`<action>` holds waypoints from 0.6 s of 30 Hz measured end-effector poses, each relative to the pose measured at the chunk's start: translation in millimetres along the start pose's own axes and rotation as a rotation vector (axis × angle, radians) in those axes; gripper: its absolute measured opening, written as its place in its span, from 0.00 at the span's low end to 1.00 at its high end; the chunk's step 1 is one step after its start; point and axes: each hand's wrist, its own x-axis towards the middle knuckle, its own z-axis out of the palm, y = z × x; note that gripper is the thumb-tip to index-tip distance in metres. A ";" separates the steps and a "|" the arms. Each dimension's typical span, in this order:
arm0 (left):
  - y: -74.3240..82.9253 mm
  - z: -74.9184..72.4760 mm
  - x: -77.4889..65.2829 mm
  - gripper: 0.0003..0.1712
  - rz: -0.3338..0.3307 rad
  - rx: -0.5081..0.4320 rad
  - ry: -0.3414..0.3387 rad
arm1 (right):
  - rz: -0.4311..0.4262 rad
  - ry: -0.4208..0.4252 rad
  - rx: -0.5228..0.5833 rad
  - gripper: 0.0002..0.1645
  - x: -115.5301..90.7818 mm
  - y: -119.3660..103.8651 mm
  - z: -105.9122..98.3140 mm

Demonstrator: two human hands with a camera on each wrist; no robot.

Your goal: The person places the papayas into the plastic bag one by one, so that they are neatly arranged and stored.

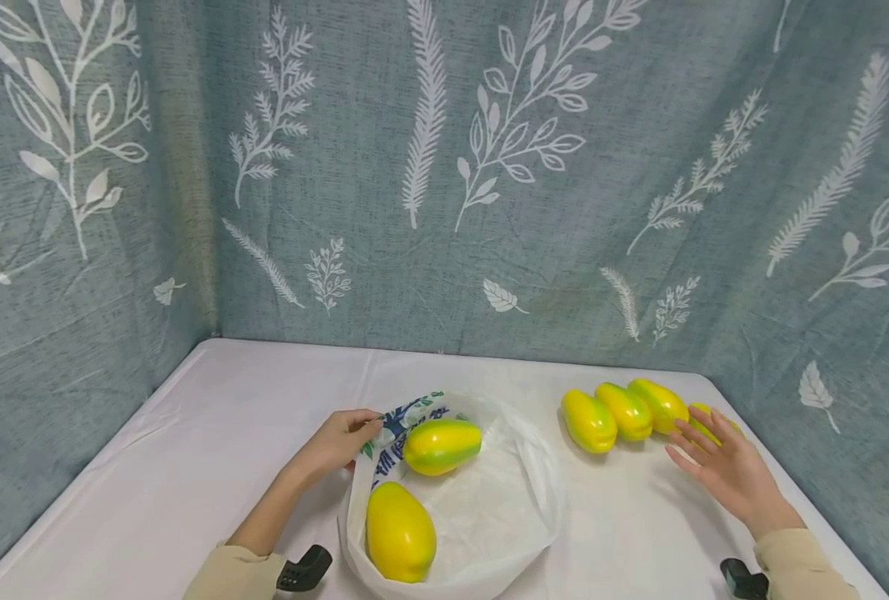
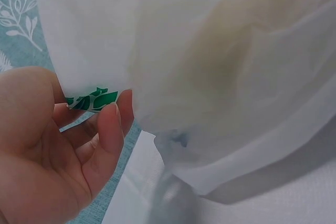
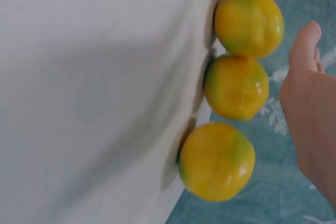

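Observation:
My left hand (image 1: pixel 337 444) pinches the rim of a white plastic bag (image 1: pixel 504 508) at its left side. In the left wrist view, the thumb and fingers (image 2: pixel 109 140) hold the edge where green print shows. The bag lies open on the table, with two glossy yellow-green fruits, like papayas, inside: one fruit (image 1: pixel 442 447) towards the back, one fruit (image 1: pixel 401 533) at the front left. My right hand (image 1: pixel 732 471) hovers with fingers spread over the rightmost fruit of a row, partly hiding it. Nothing is in that hand; from these views, I cannot tell whether it touches the fruit.
Several similar fruits stand side by side at the back right, among them a left-end fruit (image 1: pixel 589 422) and its neighbour (image 1: pixel 624 412). The table (image 1: pixel 264 392) has a white cover. Blue-grey leaf-patterned curtains (image 1: pixel 384 275) hang behind it and along both sides.

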 end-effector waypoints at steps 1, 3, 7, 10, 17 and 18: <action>0.0 0.0 0.0 0.20 0.003 -0.002 -0.001 | 0.001 -0.009 0.033 0.22 -1.5 -3.4 -3.2; -0.1 0.2 0.0 0.19 0.008 -0.004 -0.001 | 0.005 0.004 0.097 0.22 -4.2 -10.3 -9.0; -0.2 0.8 0.1 0.20 0.014 -0.007 0.001 | -0.021 0.074 0.182 0.19 -11.4 -22.4 -18.9; 0.1 1.3 0.3 0.20 0.020 -0.011 0.000 | -0.066 0.113 0.220 0.17 -18.3 -29.2 -25.1; 0.6 1.9 0.1 0.20 0.021 -0.011 0.002 | -0.136 0.256 0.285 0.14 -29.8 -41.0 -38.0; 0.7 2.0 0.0 0.20 0.020 -0.010 0.003 | -0.139 0.274 0.298 0.15 -31.0 -42.5 -39.2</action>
